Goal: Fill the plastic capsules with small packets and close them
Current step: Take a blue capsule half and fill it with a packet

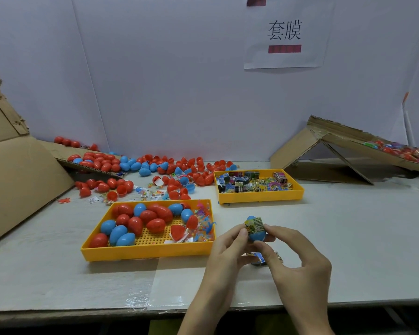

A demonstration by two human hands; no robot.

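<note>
A blue capsule (pixel 256 234) stands upright above the table's front, with a printed wrapper (pixel 254 225) around its upper part. My left hand (pixel 224 257) pinches it from the left with thumb and fingers. My right hand (pixel 298 264) pinches it from the right. Under my hands, another small blue and silver packet (pixel 258 258) shows partly; I cannot tell which hand holds it. The near yellow tray (pixel 145 250) holds several closed red and blue capsules. The far yellow tray (pixel 259 197) holds many small printed packets.
Loose red and blue capsule halves and small toys (pixel 155 172) litter the back of the table. Cardboard flaps (pixel 22 170) rise at the left, and a tilted cardboard box (pixel 348 146) with wrapped items sits at the right. A white partition with a sign stands behind.
</note>
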